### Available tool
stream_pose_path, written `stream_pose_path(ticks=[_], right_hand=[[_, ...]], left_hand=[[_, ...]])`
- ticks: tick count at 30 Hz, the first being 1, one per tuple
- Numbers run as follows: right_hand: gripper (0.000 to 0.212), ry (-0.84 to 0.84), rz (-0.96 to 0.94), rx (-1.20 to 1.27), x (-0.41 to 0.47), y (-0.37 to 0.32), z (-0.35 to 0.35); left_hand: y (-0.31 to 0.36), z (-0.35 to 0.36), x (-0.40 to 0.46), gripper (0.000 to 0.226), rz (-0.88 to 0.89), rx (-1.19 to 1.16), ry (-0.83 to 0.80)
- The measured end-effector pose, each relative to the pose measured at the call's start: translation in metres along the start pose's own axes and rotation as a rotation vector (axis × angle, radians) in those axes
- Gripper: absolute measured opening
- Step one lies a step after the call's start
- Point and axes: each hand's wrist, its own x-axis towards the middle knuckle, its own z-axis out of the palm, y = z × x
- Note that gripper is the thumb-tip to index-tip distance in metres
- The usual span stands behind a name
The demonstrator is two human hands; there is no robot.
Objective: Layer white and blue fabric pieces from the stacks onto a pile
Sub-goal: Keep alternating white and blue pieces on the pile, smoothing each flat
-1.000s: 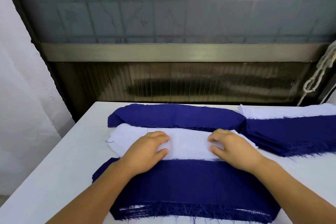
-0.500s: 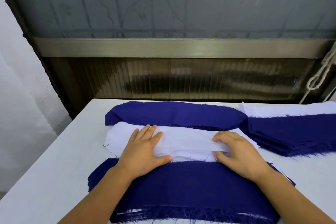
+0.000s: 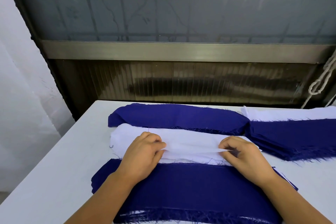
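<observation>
Both hands are pinching the top white fabric piece [image 3: 192, 146] at the middle of the desk [image 3: 54, 169]: the left hand [image 3: 143, 152] is gripping its left part and the right hand [image 3: 243, 158] its right part, lifting a thin fold off the white stack. A blue pile [image 3: 190, 187] is lying nearest the person, a blue stack [image 3: 178, 115] is sitting behind the white one, and more blue fabric [image 3: 294, 138] is lying to the right.

Left hand [image 3: 143, 152]: palm down, fingers curled, tips pinched together.
Right hand [image 3: 244, 158]: palm down, fingers curled, thumb and forefinger pinched.
Forearms: bare, reaching forward from the near edge, angled slightly inward.
</observation>
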Motion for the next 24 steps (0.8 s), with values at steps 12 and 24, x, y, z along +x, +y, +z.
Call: stream_pose_path(ticks=[12, 24], right_hand=[[0.029, 0.066, -0.019, 0.004, -0.010, -0.002, -0.009], [0.008, -0.088, 0.123, 0.050, -0.055, -0.019, -0.055]], left_hand=[[-0.035, -0.042, -0.032, 0.028, -0.248, 0.025, -0.011], [-0.027, -0.091, -0.051, 0.037, -0.247, -0.460, -0.174]])
